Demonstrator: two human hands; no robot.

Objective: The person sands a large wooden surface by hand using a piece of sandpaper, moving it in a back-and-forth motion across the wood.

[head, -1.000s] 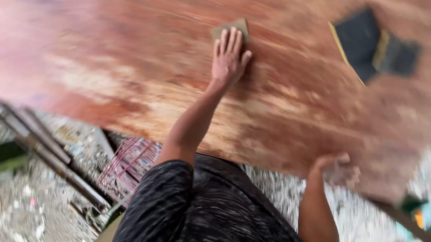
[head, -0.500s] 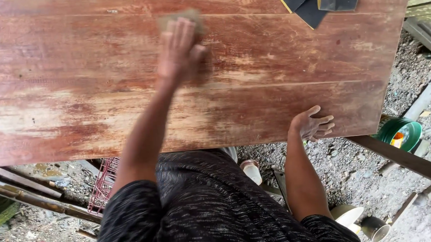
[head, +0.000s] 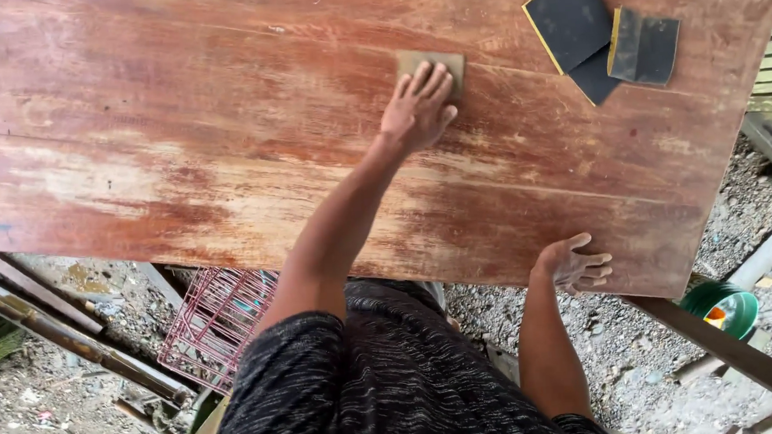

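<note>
My left hand (head: 417, 110) lies flat, palm down, on a small tan piece of sandpaper (head: 432, 63) and presses it onto the worn reddish-brown wooden tabletop (head: 179, 140). The arm is stretched out over the boards. At the table's near edge my right hand (head: 573, 264) rests on the wood. Its fingers are spread and curled loosely, and it holds nothing. Pale scuffed patches run across the wood to the left of and below the left hand.
Dark sandpaper sheets (head: 574, 22) and a folded dark piece (head: 646, 49) lie at the far right of the table. Below it are gravel ground, a pink wire rack (head: 215, 323), metal bars (head: 58, 335), a green bowl (head: 721, 309) and a wooden beam (head: 737, 357).
My left hand has slid the sandpaper to the right across the tabletop, with the view shifting too. My right hand has stayed at the near edge.
</note>
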